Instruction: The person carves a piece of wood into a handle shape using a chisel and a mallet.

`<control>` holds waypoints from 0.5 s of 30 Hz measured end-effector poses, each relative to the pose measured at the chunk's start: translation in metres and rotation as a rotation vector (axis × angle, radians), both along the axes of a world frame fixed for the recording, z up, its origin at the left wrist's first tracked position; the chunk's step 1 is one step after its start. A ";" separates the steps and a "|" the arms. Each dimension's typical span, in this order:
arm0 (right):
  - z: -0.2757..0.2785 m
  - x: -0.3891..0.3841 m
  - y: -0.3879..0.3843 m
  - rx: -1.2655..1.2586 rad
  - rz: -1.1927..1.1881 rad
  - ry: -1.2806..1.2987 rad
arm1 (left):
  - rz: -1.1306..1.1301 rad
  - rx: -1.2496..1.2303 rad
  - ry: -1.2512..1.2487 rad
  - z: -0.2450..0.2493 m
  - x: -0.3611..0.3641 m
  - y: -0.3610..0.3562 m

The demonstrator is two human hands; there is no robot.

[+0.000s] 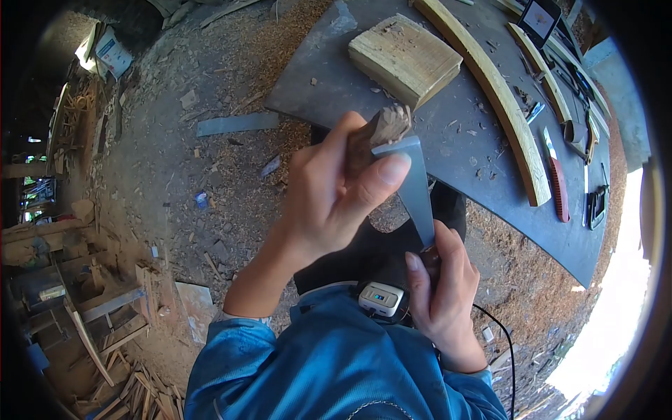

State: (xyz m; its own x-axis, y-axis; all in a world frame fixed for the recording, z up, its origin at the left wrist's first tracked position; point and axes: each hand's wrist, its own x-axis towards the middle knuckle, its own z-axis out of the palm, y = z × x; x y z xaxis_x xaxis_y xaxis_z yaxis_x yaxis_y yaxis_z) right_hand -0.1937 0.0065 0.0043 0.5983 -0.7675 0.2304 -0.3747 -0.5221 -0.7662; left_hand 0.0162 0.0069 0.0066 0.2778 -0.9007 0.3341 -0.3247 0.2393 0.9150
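My left hand [329, 185] is wrapped round a dark piece of wood [388, 126] with a rough, carved upper end. In my right hand [444, 297] is the handle of a chisel [414, 185], mostly hidden by the fingers. Its broad, flat steel blade points up and widens toward the cutting edge, which lies against the carved end of the wood. My left thumb rests on the blade close to that edge. Both hands are above my lap, at the near edge of the dark table [476, 175].
On the table lie a thick wood block [402, 56], a long curved wooden strip [490, 77], a red-handled knife [558, 182], a black clamp [596, 208] and a phone-like screen [539, 21]. A white power bank [381, 297] sits at my waist. Wood shavings cover the floor.
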 end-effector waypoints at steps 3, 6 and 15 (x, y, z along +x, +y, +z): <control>0.004 0.002 0.002 0.167 0.043 -0.099 | 0.060 -0.135 0.170 -0.004 -0.013 -0.004; 0.008 0.000 0.006 0.327 0.073 -0.156 | 0.109 -0.225 0.171 -0.006 -0.013 -0.011; 0.009 -0.003 0.011 0.615 0.115 -0.202 | 0.168 -0.215 0.068 0.001 -0.008 -0.017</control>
State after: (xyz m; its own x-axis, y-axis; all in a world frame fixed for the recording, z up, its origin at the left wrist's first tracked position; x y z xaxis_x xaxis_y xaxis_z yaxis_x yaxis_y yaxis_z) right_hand -0.1964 0.0174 0.0133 0.6755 -0.7286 -0.1133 -0.1600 0.0051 -0.9871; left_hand 0.0080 -0.0097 0.0079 0.4456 -0.7505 0.4880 -0.3153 0.3786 0.8702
